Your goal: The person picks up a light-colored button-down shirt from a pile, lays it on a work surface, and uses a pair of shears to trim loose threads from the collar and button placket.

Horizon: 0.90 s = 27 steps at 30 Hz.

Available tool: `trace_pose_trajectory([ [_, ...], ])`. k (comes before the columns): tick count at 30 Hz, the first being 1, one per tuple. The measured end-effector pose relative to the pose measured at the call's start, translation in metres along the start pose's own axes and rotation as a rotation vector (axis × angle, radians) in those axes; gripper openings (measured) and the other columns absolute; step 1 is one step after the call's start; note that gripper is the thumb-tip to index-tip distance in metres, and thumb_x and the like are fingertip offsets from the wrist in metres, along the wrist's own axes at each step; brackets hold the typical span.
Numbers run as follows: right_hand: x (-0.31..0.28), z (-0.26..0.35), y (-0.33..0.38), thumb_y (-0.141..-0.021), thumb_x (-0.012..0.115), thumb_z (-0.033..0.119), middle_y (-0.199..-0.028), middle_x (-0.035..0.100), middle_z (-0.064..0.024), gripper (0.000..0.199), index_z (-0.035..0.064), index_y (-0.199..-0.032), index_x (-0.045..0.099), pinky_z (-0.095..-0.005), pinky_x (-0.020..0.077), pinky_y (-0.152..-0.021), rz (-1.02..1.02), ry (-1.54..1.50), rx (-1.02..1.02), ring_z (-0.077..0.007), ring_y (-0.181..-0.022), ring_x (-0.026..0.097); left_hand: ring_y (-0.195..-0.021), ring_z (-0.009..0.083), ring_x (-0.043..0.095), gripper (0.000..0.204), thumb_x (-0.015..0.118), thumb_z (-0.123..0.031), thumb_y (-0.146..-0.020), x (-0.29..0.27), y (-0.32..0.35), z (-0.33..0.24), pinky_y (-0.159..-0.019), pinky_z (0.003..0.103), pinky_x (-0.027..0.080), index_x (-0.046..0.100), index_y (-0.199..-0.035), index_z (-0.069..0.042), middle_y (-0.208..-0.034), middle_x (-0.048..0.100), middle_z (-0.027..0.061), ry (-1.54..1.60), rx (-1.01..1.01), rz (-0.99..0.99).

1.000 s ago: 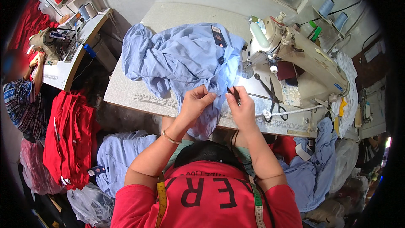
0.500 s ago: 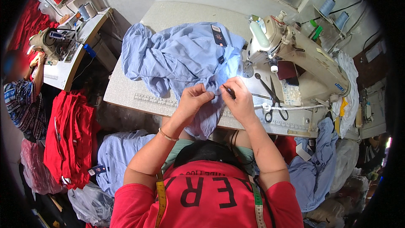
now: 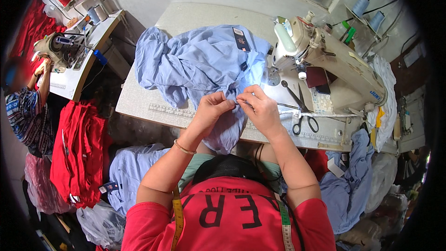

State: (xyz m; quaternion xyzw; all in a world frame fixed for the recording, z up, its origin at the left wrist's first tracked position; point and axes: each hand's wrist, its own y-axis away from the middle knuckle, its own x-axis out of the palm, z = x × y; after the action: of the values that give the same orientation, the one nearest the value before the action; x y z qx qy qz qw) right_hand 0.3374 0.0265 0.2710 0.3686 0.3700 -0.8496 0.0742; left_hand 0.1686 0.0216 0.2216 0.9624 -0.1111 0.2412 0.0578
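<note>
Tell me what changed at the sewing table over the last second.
The left hand and right hand closed in until their fingertips meet, pinching one spot of the light blue garment; a second ago they gripped it apart. The garment heap, the sewing machine and the scissors stayed put.

Both hands pinch the edge of a blue garment at the table front: left hand and right hand w/ fingertips nearly touching, fabric bunched btwn them. Garment heaps over the table, dark label up top. Sewing machine just right of hands; scissors beside right hand. Red cloth hangs at left; another person works a 2nd machine far left.
</note>
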Motion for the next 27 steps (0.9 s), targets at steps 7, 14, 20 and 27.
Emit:
trace_pose_trajectory([
  [7, 0.005, -0.004, 0.003, -0.072, 0.062, 0.001, -0.084, 0.054, -0.008, 0.009, 0.0029, -0.079, 0.056, -0.0275, 0.0443, -0.052, -0.095, -0.029, 0.141, -0.0186, -0.055, 0.053, -0.073, 0.012, 0.06, 0.003, 0.058, -0.001, -0.081, -0.002, 0.003, -0.001, -0.075, 0.025, 0.048, 0.061, -0.081, -0.001, -0.079, 0.063, 0.004, 0.064, 0.005, -0.086],
  [14, 0.005, -0.013, 0.006, -0.083, 0.052, 0.003, -0.09, 0.054, -0.007, 0.004, 0.0042, -0.083, 0.048, -0.0207, 0.0411, -0.056, 0.107, -0.881, 0.461, -0.0068, -0.059, 0.048, -0.076, 0.0137, 0.06, 0.004, 0.057, -0.004, -0.083, -0.001, 0.002, -0.006, -0.077, 0.026, 0.048, 0.06, -0.084, -0.002, -0.083, 0.063, 0.0054, 0.159, -0.064, -0.06],
  [20, 0.016, -0.021, 0.0, -0.08, 0.053, 0.001, -0.087, 0.056, -0.0125, 0.012, 0.0041, -0.086, 0.043, -0.0304, 0.0447, -0.058, 0.176, -0.639, 0.339, -0.021, -0.061, 0.055, -0.074, 0.0141, 0.06, 0.004, 0.057, -0.004, -0.083, 0.003, 0.002, -0.009, -0.076, 0.027, 0.048, 0.057, -0.079, -0.004, -0.081, 0.062, 0.0054, 0.237, -0.047, -0.092],
  [27, 0.005, -0.055, 0.009, -0.075, 0.058, 0.0, -0.082, 0.056, -0.021, 0.021, 0.0004, -0.092, 0.046, -0.0406, 0.045, -0.064, 0.171, 0.148, 0.223, -0.0393, -0.076, 0.056, -0.076, 0.015, 0.059, 0.009, 0.058, -0.004, -0.083, -0.009, 0.009, -0.014, -0.076, 0.03, 0.048, 0.055, -0.074, -0.004, -0.08, 0.062, 0.0064, 0.317, 0.044, -0.182],
])
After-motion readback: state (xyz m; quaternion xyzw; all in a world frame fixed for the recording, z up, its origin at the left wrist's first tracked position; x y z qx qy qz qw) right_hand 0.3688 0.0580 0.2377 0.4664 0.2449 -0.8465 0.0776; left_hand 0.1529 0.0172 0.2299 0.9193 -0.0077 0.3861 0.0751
